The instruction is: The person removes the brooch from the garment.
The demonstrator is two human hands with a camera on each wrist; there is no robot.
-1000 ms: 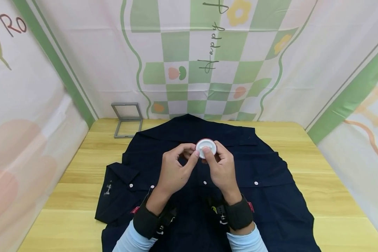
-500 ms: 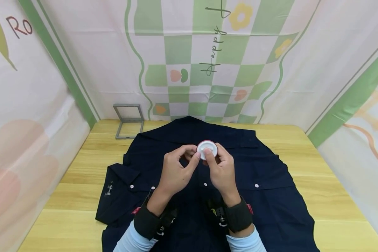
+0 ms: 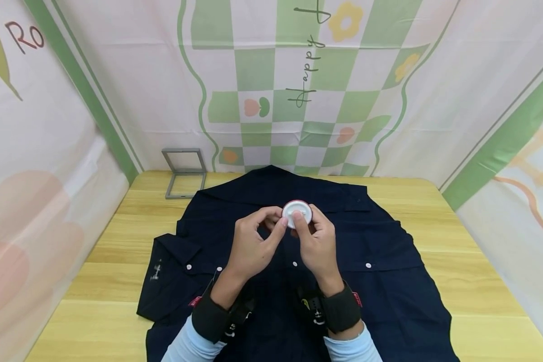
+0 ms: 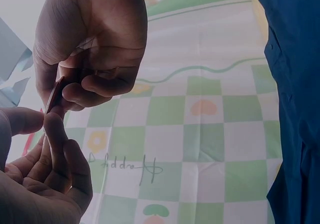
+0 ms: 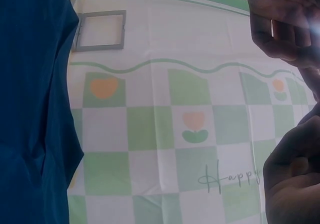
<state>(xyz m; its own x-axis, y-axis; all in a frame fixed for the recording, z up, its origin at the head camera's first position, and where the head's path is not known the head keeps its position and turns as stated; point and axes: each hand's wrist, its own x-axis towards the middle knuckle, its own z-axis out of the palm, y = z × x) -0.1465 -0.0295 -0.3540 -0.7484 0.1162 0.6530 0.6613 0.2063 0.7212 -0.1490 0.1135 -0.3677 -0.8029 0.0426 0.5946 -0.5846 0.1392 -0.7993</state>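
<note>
A round pin badge (image 3: 291,207), white-backed with a red rim, is held above a dark navy shirt (image 3: 371,296) in the head view. Its back, with a small pin fitting, faces the head camera. My right hand (image 3: 319,246) grips the badge with the thumb pressed on the back and fingers curled behind. My left hand (image 3: 252,246) pinches the badge's left edge between thumb and forefinger. In the left wrist view the badge (image 4: 54,95) appears edge-on between the hands. Fingers hide its front.
The shirt lies spread over a wooden table (image 3: 470,281), its white buttons and one short sleeve (image 3: 163,281) showing. A grey hinged frame (image 3: 185,173) stands open at the back left. Printed cloth (image 3: 294,70) hangs behind the table and at both sides.
Both hands keep the same grip on the badge. The head view shifts only slightly.
</note>
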